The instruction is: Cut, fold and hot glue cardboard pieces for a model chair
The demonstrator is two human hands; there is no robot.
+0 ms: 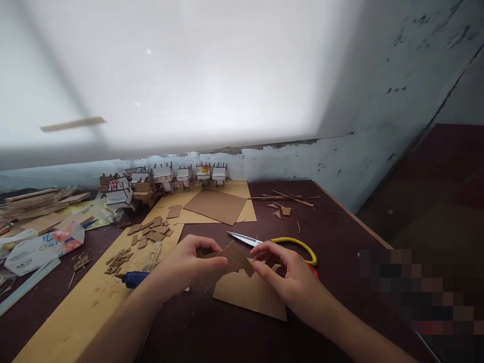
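Observation:
My left hand (198, 264) pinches a small brown cardboard piece (233, 256) between thumb and fingers. At the piece's right edge, the curled fingertips of my right hand (282, 269) are close together; whether they grip it is hard to tell. Under both hands a larger cardboard sheet (251, 295) lies on the dark table (196, 333). Scissors (242, 238) with yellow and red handles rest just behind my right hand, blades pointing left. A blue glue gun (134, 279) is partly hidden by my left forearm.
Small cardboard pieces (155, 232) lie on yellow board (91, 302) at left. Little chair-like cardboard models (162, 176) stand along the wall. A cardboard sheet (215, 204) and thin strips (287, 197) lie at the back. Wood sticks (34, 201) and packaging (45, 249) fill the far left.

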